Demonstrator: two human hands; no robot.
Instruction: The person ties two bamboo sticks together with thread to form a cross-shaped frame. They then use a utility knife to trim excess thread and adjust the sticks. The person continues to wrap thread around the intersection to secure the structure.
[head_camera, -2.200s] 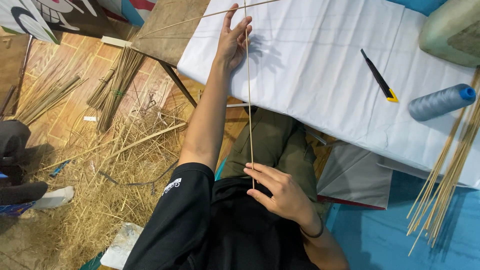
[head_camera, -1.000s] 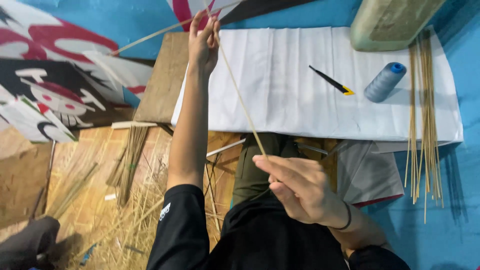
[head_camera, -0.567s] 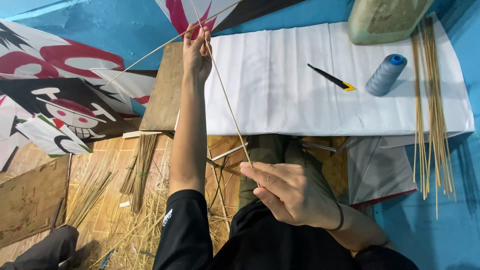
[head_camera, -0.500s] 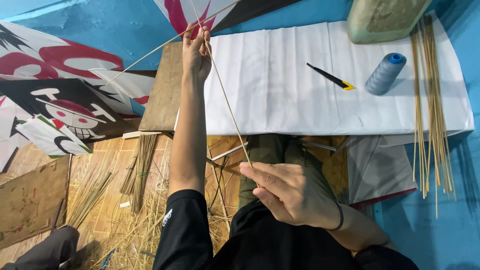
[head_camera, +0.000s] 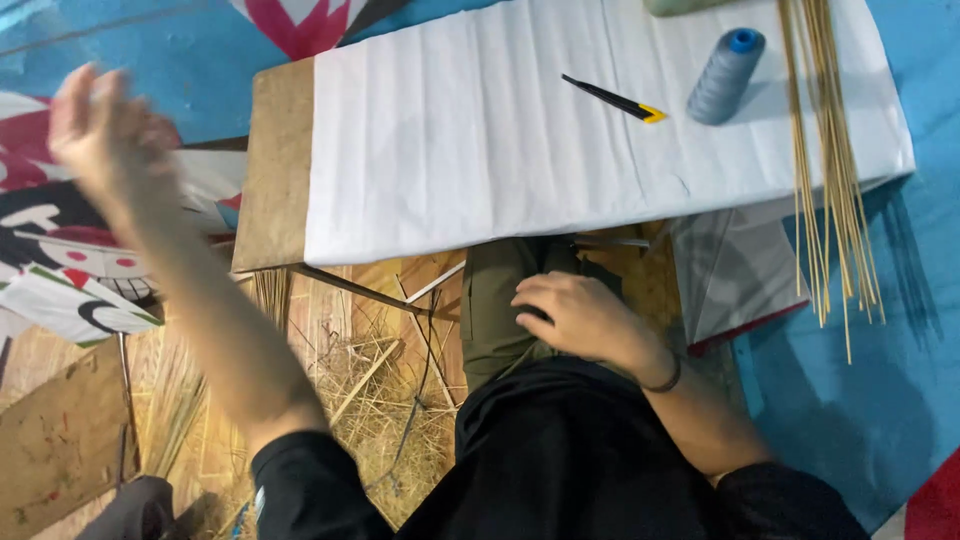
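My left hand (head_camera: 105, 140) is raised out to the left, over a patterned kite, and is blurred by motion. I cannot make out anything in it. With its fingers loosely bent and nothing visible in them, my right hand (head_camera: 580, 315) rests on my thigh, just in front of the low table covered with white paper (head_camera: 480, 150). The thin stick is not visible in either hand. On the paper lie a black and yellow utility knife (head_camera: 615, 100) and a grey thread spool (head_camera: 725, 75) with a blue top.
A bundle of thin bamboo sticks (head_camera: 825, 170) lies across the table's right end and hangs over its edge. Painted kites (head_camera: 60, 260) lie on the left. Straw shavings (head_camera: 380, 400) cover the floor by my legs. A grey folded sheet (head_camera: 735, 275) sits under the table's right end.
The thin stick stretched between my hands is gone from view. My left hand has swung out to the left. My right hand has dropped onto my thigh.
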